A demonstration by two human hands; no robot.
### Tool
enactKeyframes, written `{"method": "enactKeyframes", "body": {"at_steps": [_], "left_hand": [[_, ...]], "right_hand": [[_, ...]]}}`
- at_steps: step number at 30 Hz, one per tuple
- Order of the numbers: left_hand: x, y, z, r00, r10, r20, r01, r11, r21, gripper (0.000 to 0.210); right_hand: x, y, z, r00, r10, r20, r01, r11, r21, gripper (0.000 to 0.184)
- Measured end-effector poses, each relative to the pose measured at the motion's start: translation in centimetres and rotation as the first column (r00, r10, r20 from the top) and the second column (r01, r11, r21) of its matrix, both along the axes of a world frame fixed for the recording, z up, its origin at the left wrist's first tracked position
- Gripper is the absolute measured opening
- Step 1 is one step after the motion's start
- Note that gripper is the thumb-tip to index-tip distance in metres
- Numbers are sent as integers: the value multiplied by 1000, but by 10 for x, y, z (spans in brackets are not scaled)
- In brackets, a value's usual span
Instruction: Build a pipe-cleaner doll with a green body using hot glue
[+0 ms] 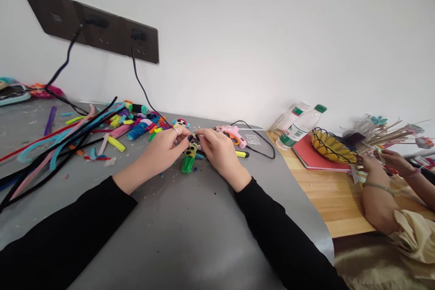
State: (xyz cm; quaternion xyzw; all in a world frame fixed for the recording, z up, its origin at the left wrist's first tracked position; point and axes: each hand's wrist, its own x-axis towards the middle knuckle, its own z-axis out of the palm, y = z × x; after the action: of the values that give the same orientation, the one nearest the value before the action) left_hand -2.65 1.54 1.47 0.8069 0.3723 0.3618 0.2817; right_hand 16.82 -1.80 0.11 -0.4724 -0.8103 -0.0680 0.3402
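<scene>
My left hand (165, 150) and my right hand (220, 150) meet over the grey table mat (190, 226), their fingertips pinched together at the top of a small pipe-cleaner figure (188, 162). The figure has a bright green lower part, with yellow and black above. Fingers partly cover its upper end, where a dark bit shows between them. Just behind my right hand lies a pink glue gun (240, 137) with a black cord, and a yellow-and-black cutter (242, 154) is beside it. Another doll-like piece with a red and light-blue top (181, 123) sits behind my left hand.
Long pipe cleaners (64, 140) and colourful fuzzy pieces (139, 128) cover the left side. Cords run to the wall sockets (102, 31). At right are plastic bottles (299, 128), a red notebook (306, 154), a yellow basket (331, 146) and another person's hands (396, 163).
</scene>
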Motion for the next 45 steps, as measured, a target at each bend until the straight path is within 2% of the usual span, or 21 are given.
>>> {"method": "enactKeyframes", "body": {"at_steps": [9, 16, 20, 27, 31, 35, 45], "left_hand": [[-1, 3, -5, 1000, 26, -12, -26, 1000, -3, 23], [-1, 3, -4, 1000, 3, -2, -3, 1000, 26, 22], [-1, 1, -4, 1000, 11, -10, -11, 1000, 17, 19], [3, -4, -4, 997, 38, -66, -30, 993, 117, 16], [3, -4, -5, 998, 40, -50, -33, 991, 134, 17], [2, -4, -4, 998, 40, -44, -33, 989, 145, 16], [2, -5, -3, 1000, 31, -5, -30, 993, 118, 14]], "right_hand": [[3, -2, 4, 1000, 13, 17, -12, 1000, -24, 35], [4, -1, 3, 999, 12, 42, -11, 1000, -27, 34], [3, -1, 2, 999, 17, 50, -17, 1000, 3, 33], [-7, 0, -4, 997, -20, 71, 15, 997, 73, 33], [-8, -2, -4, 997, -41, 58, 38, 998, 52, 32], [-7, -4, 0, 1000, -8, 11, 8, 999, 46, 34], [-5, -4, 0, 1000, -10, 24, 10, 1000, 26, 38]]}}
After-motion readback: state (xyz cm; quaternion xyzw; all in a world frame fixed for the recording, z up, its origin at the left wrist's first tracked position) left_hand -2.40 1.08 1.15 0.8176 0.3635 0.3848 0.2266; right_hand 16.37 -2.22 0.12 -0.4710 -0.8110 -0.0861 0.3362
